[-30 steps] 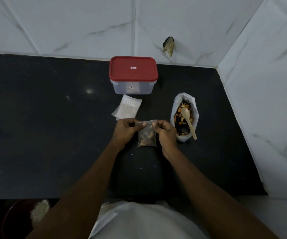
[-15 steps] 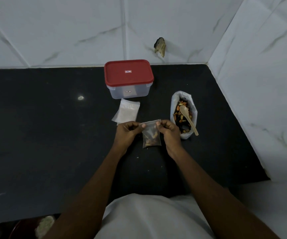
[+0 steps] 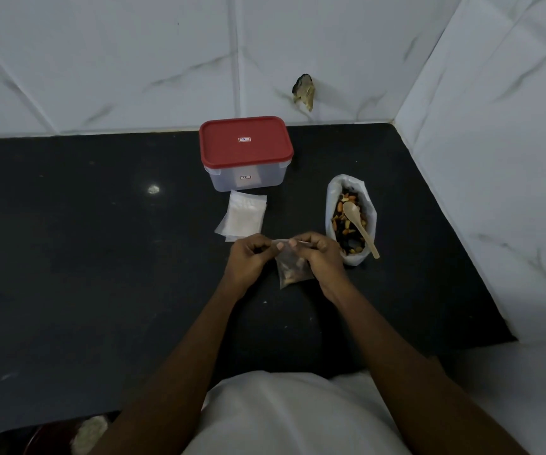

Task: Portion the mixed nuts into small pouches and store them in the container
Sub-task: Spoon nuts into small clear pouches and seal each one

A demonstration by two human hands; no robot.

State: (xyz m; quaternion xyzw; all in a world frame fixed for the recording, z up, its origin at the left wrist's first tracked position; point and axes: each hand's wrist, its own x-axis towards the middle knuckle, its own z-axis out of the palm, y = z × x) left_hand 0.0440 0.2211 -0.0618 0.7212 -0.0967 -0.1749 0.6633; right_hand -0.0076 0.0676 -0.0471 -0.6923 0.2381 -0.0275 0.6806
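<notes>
The left hand (image 3: 248, 257) and the right hand (image 3: 322, 257) pinch the top edge of the small clear plastic pouch (image 3: 293, 272) of nuts over the black desk (image 3: 100, 257), probably to seal it. Next, the lid of the closed, red-lidded clear container (image 3: 247, 159) must come off.

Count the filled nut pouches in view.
1: the filled pouch, pinched at its top between left hand and right hand. The closed container may hide more.
</notes>
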